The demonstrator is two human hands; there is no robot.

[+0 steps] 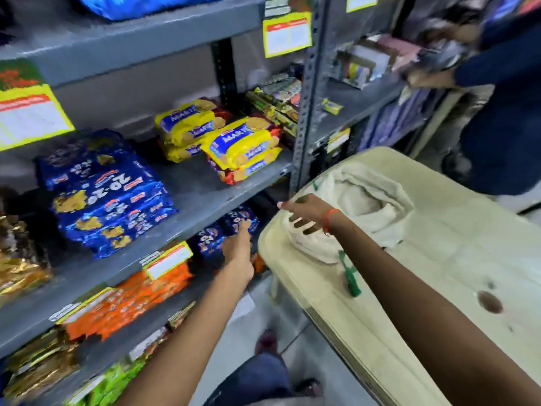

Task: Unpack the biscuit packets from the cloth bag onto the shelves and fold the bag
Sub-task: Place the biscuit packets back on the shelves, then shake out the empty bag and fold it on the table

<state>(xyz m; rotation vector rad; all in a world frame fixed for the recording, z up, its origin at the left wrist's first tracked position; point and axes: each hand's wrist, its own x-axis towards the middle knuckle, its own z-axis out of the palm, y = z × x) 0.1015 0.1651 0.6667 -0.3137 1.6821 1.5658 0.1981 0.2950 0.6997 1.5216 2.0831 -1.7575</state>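
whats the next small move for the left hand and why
Probably push the blue packet fully onto the lower shelf and release: the left hand grips it at the shelf's front, and the right hand grips the cloth bag.

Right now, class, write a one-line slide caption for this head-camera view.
Left hand holds a blue biscuit packet beneath the grey shelf while right hand grips the cloth bag.

left hand [238, 244] outstretched, right hand [303, 216] fingers curled
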